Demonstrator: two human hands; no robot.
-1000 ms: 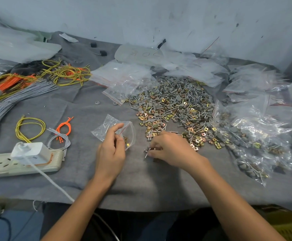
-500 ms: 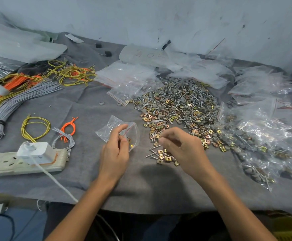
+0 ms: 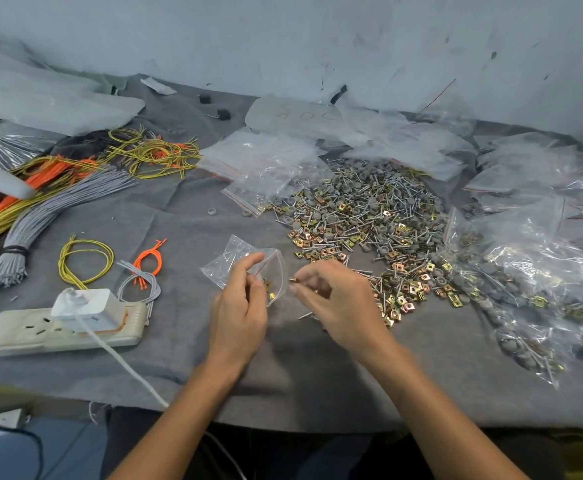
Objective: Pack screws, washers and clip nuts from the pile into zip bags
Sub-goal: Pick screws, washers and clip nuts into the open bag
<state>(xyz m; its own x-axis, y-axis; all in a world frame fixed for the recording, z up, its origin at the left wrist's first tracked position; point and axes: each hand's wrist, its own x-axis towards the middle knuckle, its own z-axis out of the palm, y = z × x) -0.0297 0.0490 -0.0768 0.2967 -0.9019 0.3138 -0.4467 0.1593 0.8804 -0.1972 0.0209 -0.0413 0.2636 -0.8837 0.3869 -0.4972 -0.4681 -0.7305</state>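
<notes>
My left hand pinches the mouth of a small clear zip bag, held open just above the grey felt, with a few gold clip nuts inside. My right hand is right beside the bag's mouth, fingers curled round several screws whose tips point at the opening. The pile of screws, grey washers and gold clip nuts spreads behind and to the right of my right hand. A few loose screws lie under that hand.
Empty zip bags lie behind the pile; filled bags heap at the right. Wire bundles, small wire loops and a power strip with a white charger occupy the left. A wall stands behind the table.
My right hand gathered screws at the near edge of the pile, lifted them and moved left to the bag's mouth. My left hand kept holding the bag open.
</notes>
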